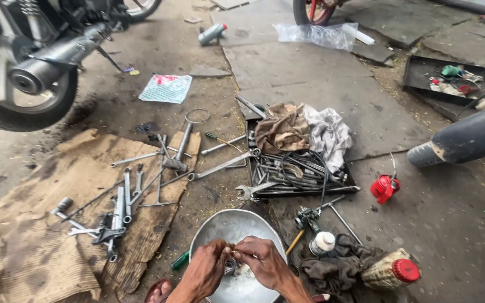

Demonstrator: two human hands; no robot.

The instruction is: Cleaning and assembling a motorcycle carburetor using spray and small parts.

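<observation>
Both my hands meet over a round metal bowl [237, 224] on the ground at the bottom centre. My left hand [206, 269] and my right hand [260, 261] pinch a small metal part [232, 250] between their fingertips, too small to tell what it is. The bowl's inside looks wet and pale below my hands.
Several wrenches and spanners [116, 216] lie on torn cardboard [57, 224] to the left. A black tool tray [301, 174] with rags [304, 132] sits ahead. A red oil can [384, 188], a red-capped bottle [391, 272], a dark cloth [338, 264], a motorcycle wheel and exhaust [40, 67] stand around.
</observation>
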